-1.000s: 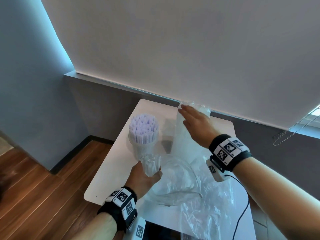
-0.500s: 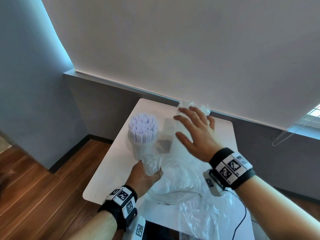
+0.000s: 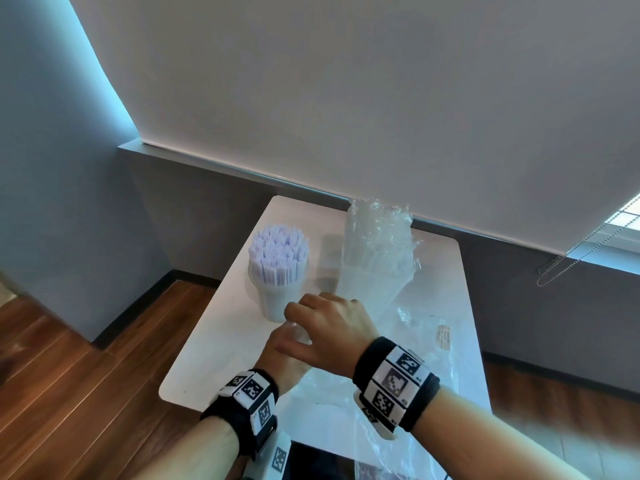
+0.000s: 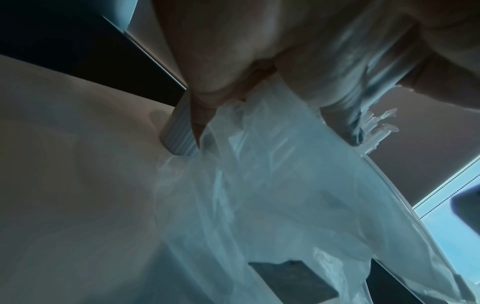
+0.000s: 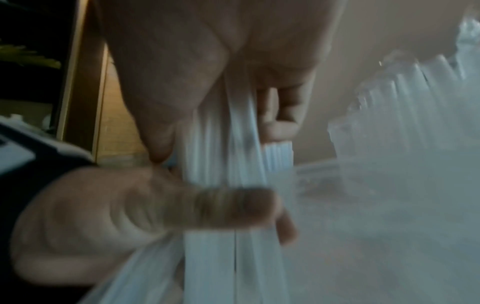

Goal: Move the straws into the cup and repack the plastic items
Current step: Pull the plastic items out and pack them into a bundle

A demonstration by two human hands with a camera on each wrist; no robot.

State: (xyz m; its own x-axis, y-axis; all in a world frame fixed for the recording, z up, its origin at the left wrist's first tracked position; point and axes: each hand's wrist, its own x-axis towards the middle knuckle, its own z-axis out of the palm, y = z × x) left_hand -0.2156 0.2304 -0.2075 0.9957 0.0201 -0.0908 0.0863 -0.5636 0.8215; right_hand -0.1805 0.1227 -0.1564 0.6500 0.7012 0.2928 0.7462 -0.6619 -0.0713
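Observation:
A clear cup (image 3: 277, 299) packed with pale lilac straws (image 3: 278, 251) stands upright at the left of the white table (image 3: 214, 344). Behind and to its right a tall clear plastic pack (image 3: 375, 251) stands on end, untouched. My left hand (image 3: 294, 337) grips the bunched neck of a thin plastic bag (image 3: 412, 362) that spreads over the table. My right hand (image 3: 311, 308) lies over the left and pinches the same bunch; in the right wrist view its thumb and fingers (image 5: 280, 107) close on the white plastic (image 5: 221, 144). The left wrist view shows fingers curled round the bag (image 4: 259, 164).
A black device (image 3: 311, 462) lies at the table's near edge, partly under the plastic. A small label (image 3: 444, 336) sits on the bag at the right. The table stands against a grey wall ledge (image 3: 242, 171); wooden floor (image 3: 86, 375) lies to the left.
My right hand left the top of the tall plastic pack, came back down to the left hand and took hold of the bunched bag. The left hand kept its grip in place.

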